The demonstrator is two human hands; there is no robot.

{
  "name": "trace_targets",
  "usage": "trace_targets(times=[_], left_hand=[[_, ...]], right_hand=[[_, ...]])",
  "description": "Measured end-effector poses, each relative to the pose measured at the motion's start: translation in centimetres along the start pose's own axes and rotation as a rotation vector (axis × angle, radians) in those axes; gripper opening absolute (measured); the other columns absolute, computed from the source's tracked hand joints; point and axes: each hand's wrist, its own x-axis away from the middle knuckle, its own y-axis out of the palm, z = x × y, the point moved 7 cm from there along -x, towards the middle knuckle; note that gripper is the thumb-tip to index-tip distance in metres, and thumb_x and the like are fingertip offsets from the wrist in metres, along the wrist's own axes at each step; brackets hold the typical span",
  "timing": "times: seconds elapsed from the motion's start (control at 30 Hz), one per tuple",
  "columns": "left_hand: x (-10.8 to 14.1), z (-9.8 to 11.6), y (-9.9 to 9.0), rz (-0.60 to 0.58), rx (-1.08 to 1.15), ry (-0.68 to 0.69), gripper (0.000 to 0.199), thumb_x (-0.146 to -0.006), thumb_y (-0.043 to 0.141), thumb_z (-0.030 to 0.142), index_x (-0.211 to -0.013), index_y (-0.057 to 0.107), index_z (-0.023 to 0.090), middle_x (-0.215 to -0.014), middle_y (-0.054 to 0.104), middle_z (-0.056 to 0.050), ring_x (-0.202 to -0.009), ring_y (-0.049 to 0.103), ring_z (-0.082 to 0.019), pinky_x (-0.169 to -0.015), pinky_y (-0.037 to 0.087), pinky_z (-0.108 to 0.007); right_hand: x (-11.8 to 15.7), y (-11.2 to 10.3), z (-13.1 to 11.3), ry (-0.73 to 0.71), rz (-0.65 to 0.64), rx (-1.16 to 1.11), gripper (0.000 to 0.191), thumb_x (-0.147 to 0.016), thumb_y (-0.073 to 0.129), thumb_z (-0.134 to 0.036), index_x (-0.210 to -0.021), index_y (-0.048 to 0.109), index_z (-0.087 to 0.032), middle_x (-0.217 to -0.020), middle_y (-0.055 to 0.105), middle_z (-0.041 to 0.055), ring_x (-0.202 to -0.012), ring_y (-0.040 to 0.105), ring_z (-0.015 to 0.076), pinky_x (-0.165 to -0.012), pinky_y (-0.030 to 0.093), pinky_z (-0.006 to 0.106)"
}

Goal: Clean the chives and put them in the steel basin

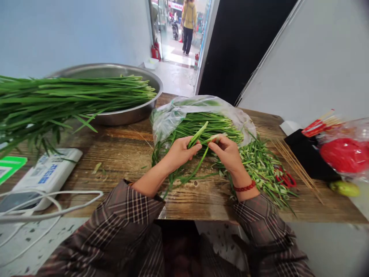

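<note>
My left hand (183, 151) is closed around a few green leafy stalks (198, 132) whose pale ends point up. Just to its right, my right hand (226, 151) pinches the pale end of a green stalk, and long leaves hang below between both hands. Behind the hands, a clear plastic bag (175, 119) lies open around a thick bunch of green stalks (210, 124). A loose heap of leaf scraps (259, 167) lies right of my right hand. At the left, a large bunch of long green leaves (72, 92) rests across a metal basin (132, 116).
On the wooden table (123, 148) are a white device (52, 169) with cables at left, red-handled scissors (285, 179), thin wooden sticks (296, 167) and a black box (311, 157) at right. A person (188, 23) stands beyond the doorway.
</note>
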Motion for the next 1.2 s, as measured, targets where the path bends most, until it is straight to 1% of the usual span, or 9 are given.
trace_targets(times=[0.2, 0.33, 0.5, 0.67, 0.83, 0.93, 1.07, 1.13, 1.2], left_hand=[[-0.1, -0.4, 0.3, -0.029, -0.033, -0.016, 0.028, -0.081, 0.061, 0.043, -0.078, 0.056, 0.016, -0.056, 0.045, 0.006, -0.048, 0.036, -0.007, -0.046, 0.028, -0.020], [-0.1, -1.0, 0.4, -0.019, 0.073, -0.060, 0.029, -0.083, 0.061, 0.044, -0.079, 0.054, 0.017, -0.058, 0.045, 0.006, -0.048, 0.036, -0.006, -0.045, 0.027, -0.019], [-0.1, -1.6, 1.3, -0.039, 0.284, -0.104, 0.032, -0.080, 0.066, 0.045, -0.087, 0.056, 0.015, -0.084, 0.067, -0.004, -0.071, 0.062, -0.011, -0.066, 0.049, -0.023], [0.4, -2.0, 2.8, -0.172, 0.403, -0.186, 0.034, -0.080, 0.067, 0.046, -0.092, 0.054, 0.016, -0.069, 0.063, 0.000, -0.055, 0.059, -0.011, -0.055, 0.048, -0.023], [0.5, -2.1, 2.5, -0.119, 0.315, -0.202, 0.038, -0.079, 0.065, 0.052, -0.080, 0.051, 0.018, -0.053, 0.036, 0.009, -0.041, 0.026, -0.004, -0.038, 0.022, -0.018], [0.4, -1.4, 2.1, -0.089, 0.177, -0.134, 0.036, -0.081, 0.062, 0.051, -0.077, 0.052, 0.017, -0.054, 0.033, 0.008, -0.045, 0.025, -0.006, -0.042, 0.020, -0.020], [0.2, 0.2, 0.7, 0.027, -0.166, 0.036, 0.029, -0.085, 0.055, 0.040, -0.067, 0.051, 0.018, -0.058, 0.043, 0.004, -0.055, 0.036, -0.010, -0.051, 0.029, -0.022], [0.1, 0.6, 0.0, 0.077, -0.323, 0.104, 0.027, -0.085, 0.053, 0.035, -0.065, 0.050, 0.018, -0.060, 0.047, 0.003, -0.060, 0.040, -0.011, -0.056, 0.031, -0.023], [-0.1, 0.7, -0.5, 0.101, -0.431, 0.139, 0.025, -0.085, 0.052, 0.032, -0.065, 0.052, 0.017, -0.062, 0.049, 0.003, -0.062, 0.042, -0.012, -0.059, 0.032, -0.023]], right_hand=[[-0.1, -2.2, -1.5, -0.120, 0.122, 0.268, 0.018, -0.087, 0.058, -0.032, -0.074, 0.061, -0.020, -0.080, 0.060, 0.0039, -0.076, 0.054, 0.0158, -0.069, 0.044, 0.030], [0.2, -4.8, 0.2, 0.025, 0.355, 0.147, 0.019, -0.084, 0.062, -0.036, -0.073, 0.060, -0.020, -0.071, 0.057, 0.0002, -0.066, 0.053, 0.0133, -0.062, 0.044, 0.028], [0.7, -1.0, 1.4, 0.277, 0.111, -0.325, 0.024, -0.079, 0.067, -0.044, -0.080, 0.063, -0.020, -0.064, 0.063, -0.0023, -0.054, 0.059, 0.0109, -0.053, 0.049, 0.024], [1.3, -0.1, -1.1, 0.077, 0.146, -0.077, 0.016, -0.084, 0.063, -0.037, -0.083, 0.067, -0.021, -0.075, 0.069, 0.0017, -0.068, 0.064, 0.0149, -0.064, 0.053, 0.030], [1.8, 0.2, -3.7, -0.306, 0.125, 0.423, 0.014, -0.092, 0.052, -0.023, -0.083, 0.062, -0.023, -0.086, 0.068, 0.0065, -0.083, 0.061, 0.0188, -0.073, 0.047, 0.034], [1.7, -0.1, -3.1, -0.342, 0.148, 0.680, 0.016, -0.092, 0.050, -0.021, -0.078, 0.058, -0.022, -0.080, 0.064, 0.0077, -0.080, 0.055, 0.0211, -0.072, 0.041, 0.036], [1.2, -3.0, -1.7, -0.275, 0.332, 0.792, 0.022, -0.091, 0.051, -0.024, -0.069, 0.051, -0.023, -0.069, 0.055, 0.0035, -0.069, 0.048, 0.0188, -0.065, 0.035, 0.033], [0.9, -3.4, -1.1, -0.244, 0.264, 0.728, 0.027, -0.090, 0.056, -0.032, -0.066, 0.050, -0.022, -0.065, 0.053, 0.0010, -0.064, 0.046, 0.0165, -0.062, 0.034, 0.031], [0.7, -2.3, -0.7, -0.232, 0.030, 0.611, 0.030, -0.087, 0.063, -0.039, -0.065, 0.052, -0.022, -0.063, 0.054, -0.0006, -0.061, 0.048, 0.0144, -0.060, 0.035, 0.029]])
